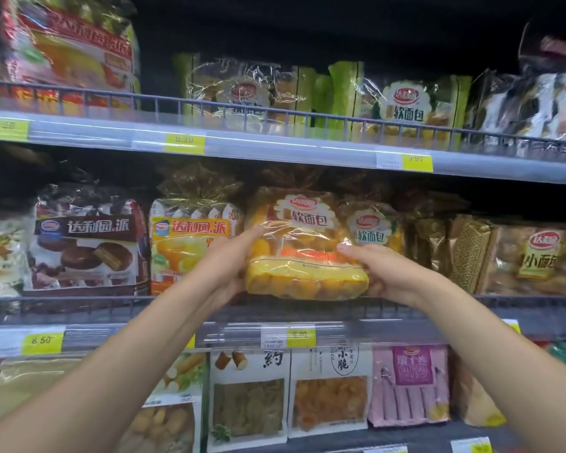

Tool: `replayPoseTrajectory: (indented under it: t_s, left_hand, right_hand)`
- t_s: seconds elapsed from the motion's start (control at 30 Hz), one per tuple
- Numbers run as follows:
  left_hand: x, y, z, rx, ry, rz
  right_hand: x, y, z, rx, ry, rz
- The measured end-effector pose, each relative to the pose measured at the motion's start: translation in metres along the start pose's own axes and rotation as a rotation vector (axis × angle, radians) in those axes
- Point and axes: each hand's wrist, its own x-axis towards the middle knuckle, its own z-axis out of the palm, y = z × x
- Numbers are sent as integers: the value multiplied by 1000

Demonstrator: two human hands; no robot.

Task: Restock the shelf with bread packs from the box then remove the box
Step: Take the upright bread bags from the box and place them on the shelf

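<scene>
A yellow bread pack (303, 253) in clear wrap with a white label stands upright at the front of the middle shelf (79, 305), just above its wire rail. My left hand (229, 266) grips its left side. My right hand (383, 273) grips its right side, thumb on the front. A second pack of the same bread (371, 230) stands right behind it to the right. The box is not in view.
Chocolate pie packs (85, 237) and orange pie packs (190, 243) stand to the left, brown bread packs (533, 256) to the right. The upper shelf (275, 142) holds green bread packs. Snack bags (330, 387) fill the lower shelf.
</scene>
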Motion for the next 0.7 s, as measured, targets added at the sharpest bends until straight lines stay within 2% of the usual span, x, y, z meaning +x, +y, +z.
replayPoseTrajectory:
  t_s: [0.1,0.2,0.3,0.4,0.53,0.7]
  left_hand:
    - [6,7,5,123,13,21]
    - [10,9,10,265,42,74]
    - [12,9,11,737,139,228]
    - [17,7,12,1030,173,287]
    - [19,6,12,1202,183,311]
    - [17,-13,8,1388,59,375]
  right_hand:
    - [10,-3,-3,129,64,4]
    - [22,-6,-2,140,109,15]
    - [37,-6,2,99,170,30]
    - [46,-7,8,-4,225,15]
    - [49,-5,25,-176,302,32]
    - [55,14,40,-338,289,42]
